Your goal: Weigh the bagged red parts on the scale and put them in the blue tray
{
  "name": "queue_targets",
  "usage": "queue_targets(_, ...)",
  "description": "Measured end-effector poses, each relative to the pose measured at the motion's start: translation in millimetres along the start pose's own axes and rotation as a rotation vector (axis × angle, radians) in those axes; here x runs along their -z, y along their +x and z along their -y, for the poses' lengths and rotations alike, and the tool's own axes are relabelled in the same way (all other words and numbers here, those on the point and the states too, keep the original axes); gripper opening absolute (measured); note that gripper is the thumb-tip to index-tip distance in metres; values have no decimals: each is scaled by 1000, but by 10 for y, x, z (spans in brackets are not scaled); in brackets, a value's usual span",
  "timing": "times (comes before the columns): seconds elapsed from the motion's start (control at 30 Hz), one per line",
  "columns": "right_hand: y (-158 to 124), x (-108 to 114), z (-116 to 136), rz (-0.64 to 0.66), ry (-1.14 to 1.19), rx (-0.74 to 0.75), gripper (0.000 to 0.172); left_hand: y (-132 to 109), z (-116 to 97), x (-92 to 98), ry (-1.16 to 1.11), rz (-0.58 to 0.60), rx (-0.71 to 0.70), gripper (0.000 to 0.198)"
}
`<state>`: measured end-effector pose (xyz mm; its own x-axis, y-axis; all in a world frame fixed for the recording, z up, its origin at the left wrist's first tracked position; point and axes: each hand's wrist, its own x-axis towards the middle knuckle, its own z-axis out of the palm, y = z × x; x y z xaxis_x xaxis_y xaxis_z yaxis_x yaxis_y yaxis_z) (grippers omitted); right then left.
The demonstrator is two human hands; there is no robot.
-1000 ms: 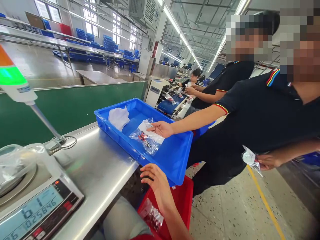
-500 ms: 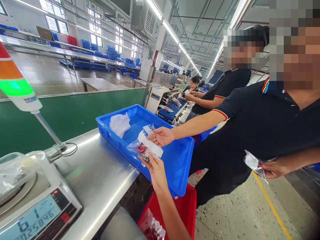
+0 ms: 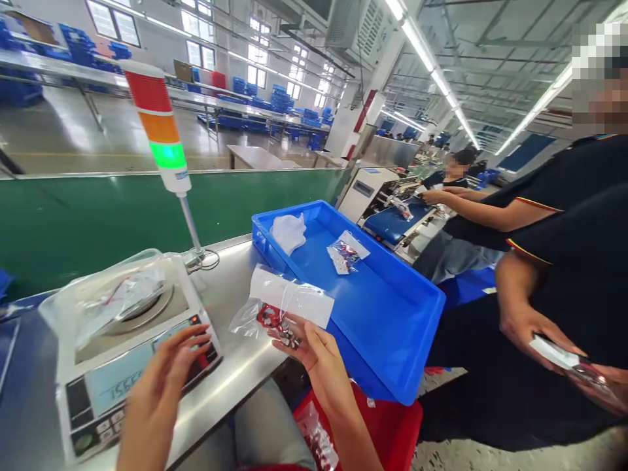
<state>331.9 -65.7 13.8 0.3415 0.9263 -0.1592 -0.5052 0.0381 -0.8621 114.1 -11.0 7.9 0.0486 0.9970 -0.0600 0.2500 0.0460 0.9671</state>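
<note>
The right fingers (image 3: 314, 343) were clamped on a plastic bag (image 3: 252, 317) of red parts, held above the counter (image 3: 245, 366) beside the blue tray (image 3: 387, 327). To the left, the left fingers (image 3: 189, 343) were spread apart, just over the scale (image 3: 115, 383).

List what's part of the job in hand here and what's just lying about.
Job in hand: left hand at the digital scale; right hand holding a labelled parts bag; clear bag on the scale.
Lying about: blue tray; white crumpled sheet; second parts bag; red crate; stack light.
</note>
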Motion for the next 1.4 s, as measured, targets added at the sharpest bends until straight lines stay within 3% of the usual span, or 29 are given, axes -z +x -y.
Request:
queue_targets(0.1,-85,-107,-22,134,1,-70,40,-22,-94,-212,-183,93,89,67)
queue_targets(0.17,-121,-139,-36,160,-2,-89,38,-31,-121,-273,-218,85,79,64)
queue_targets(0.4,-145,-199,-104,247,-91,-120,41,-103,-121,-216,-237,58,42,51)
queue_targets(0.53,-147,-230,-135,234,-96,-125,36,-114,-157,-228,-231,17,38,50)
queue_targets(0.97,-164,-242,-114,160,-118,-116,42,-140,-135,-234,-218,68,32,44)
queue_targets(1.27,-226,-181,-84,155,-108,-128,45,-177,-298,-222,-233,-98,67,46)
queue_targets(1.4,-242,-187,-40,213,-144,-154,45,-176,-327,-199,-234,-151,42,44)
